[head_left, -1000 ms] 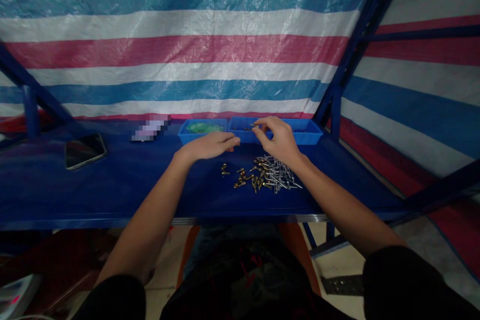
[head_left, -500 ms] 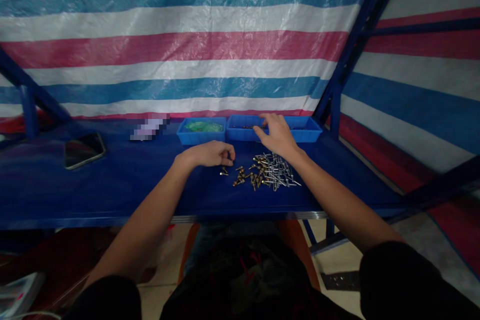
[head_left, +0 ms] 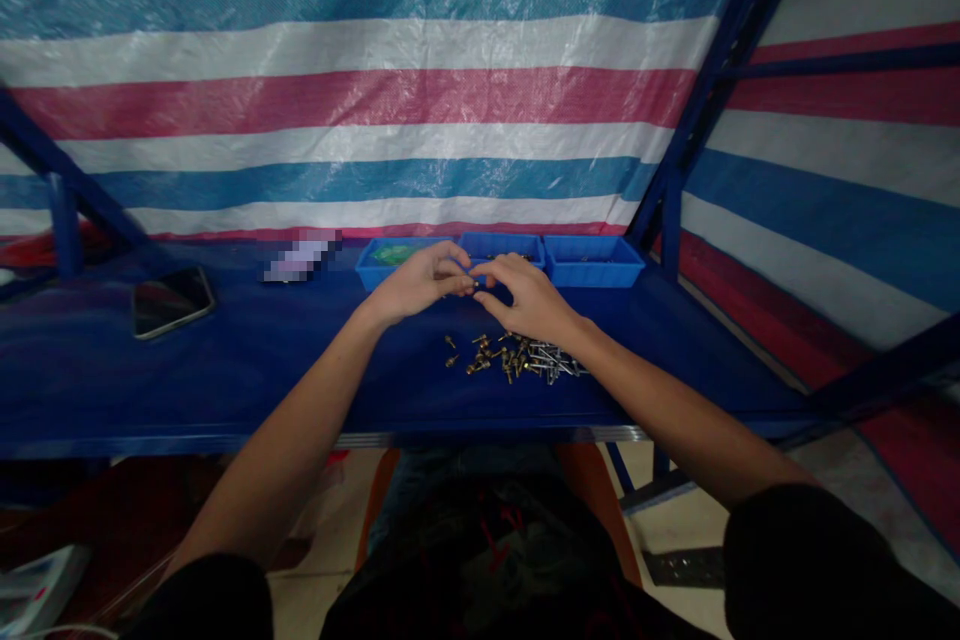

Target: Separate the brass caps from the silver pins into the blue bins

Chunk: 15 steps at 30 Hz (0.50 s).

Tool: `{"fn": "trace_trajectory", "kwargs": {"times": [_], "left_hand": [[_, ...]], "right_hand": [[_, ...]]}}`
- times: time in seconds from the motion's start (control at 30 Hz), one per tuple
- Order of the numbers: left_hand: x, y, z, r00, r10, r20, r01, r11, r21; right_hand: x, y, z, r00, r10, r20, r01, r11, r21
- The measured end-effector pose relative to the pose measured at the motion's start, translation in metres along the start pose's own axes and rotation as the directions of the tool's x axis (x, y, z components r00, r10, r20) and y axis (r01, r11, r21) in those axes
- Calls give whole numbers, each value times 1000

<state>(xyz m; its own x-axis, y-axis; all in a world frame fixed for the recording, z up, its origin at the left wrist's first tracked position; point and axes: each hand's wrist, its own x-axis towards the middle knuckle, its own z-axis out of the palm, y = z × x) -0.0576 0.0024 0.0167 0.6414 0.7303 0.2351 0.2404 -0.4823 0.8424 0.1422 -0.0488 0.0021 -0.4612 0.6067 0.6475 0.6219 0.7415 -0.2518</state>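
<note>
My left hand (head_left: 421, 281) and my right hand (head_left: 527, 298) meet over the blue table, just in front of the bins. The left thumb and fingers pinch a tiny part, too small to name. Close to it, the right thumb and index finger curve around the same spot, and what they grip is too small to make out. Below the hands lie several brass-coloured fittings (head_left: 481, 357). Beside them, partly under my right wrist, is a pile of silver rivet-like pins (head_left: 553, 361).
Three blue bins stand at the back: a left one (head_left: 367, 269) with green contents, a middle one (head_left: 501, 242) with small parts, and a right one (head_left: 592, 274). A phone (head_left: 173, 302) and a blurred pale item (head_left: 300, 258) lie left.
My right hand has come back from the bins towards the left. My left hand has risen from the brass fittings, and the two hands now meet.
</note>
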Motion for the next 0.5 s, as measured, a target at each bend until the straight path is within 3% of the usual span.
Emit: {"fn": "trace_trajectory", "kwargs": {"times": [0.23,0.4,0.5], "left_hand": [[1,5,7,1000,-13,5,13,1000,-4],[-4,14,-6,1000,11,11,-12,994,105],[-12,13,-19,991,-32,128,6,980,199]], "right_hand": [[0,0,0,998,22,-55,-23,999,-29],[1,3,-14,949,19,-314,-15,1000,14],[5,13,-26,885,84,-459,-102,995,-14]]}}
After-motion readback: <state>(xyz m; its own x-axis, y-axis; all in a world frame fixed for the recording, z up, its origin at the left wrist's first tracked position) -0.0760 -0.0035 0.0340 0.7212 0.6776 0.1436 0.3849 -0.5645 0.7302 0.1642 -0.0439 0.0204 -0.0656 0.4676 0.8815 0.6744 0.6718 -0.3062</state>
